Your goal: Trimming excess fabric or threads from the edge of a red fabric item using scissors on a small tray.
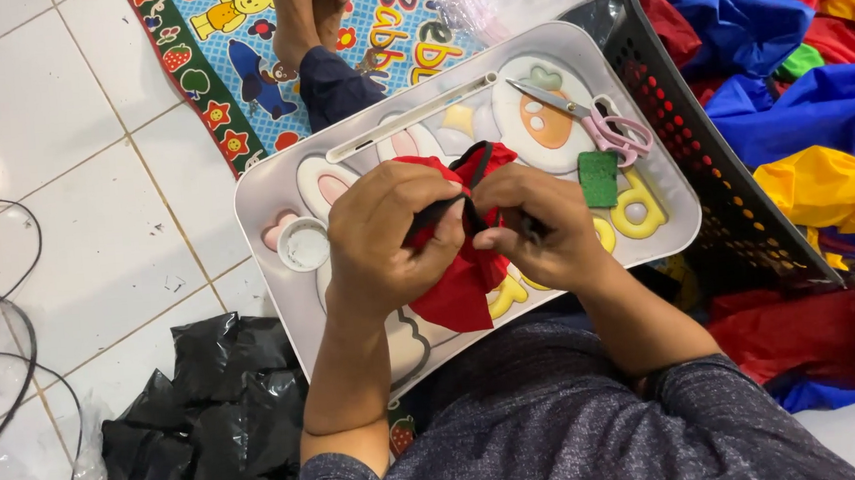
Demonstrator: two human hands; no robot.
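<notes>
My left hand [387,235] and my right hand [537,224] are both closed on a bunched red cloth [463,286] with a black strap [436,214] running through it. I hold it just above a grey lap tray [264,196] printed with a rabbit picture. The cloth hangs down between my hands toward my lap. Pink-handled scissors [595,118] lie on the tray beyond my right hand, beside a small green square [599,179]. A round white lid [304,245] sits on the tray left of my left hand.
A black basket [703,166] at the right holds red, blue and yellow cloths. More red cloth [816,338] lies below it. A crumpled black plastic bag [214,410] rests on white floor tiles at the lower left, near black cables [3,330]. A colourful mat [234,53] lies ahead.
</notes>
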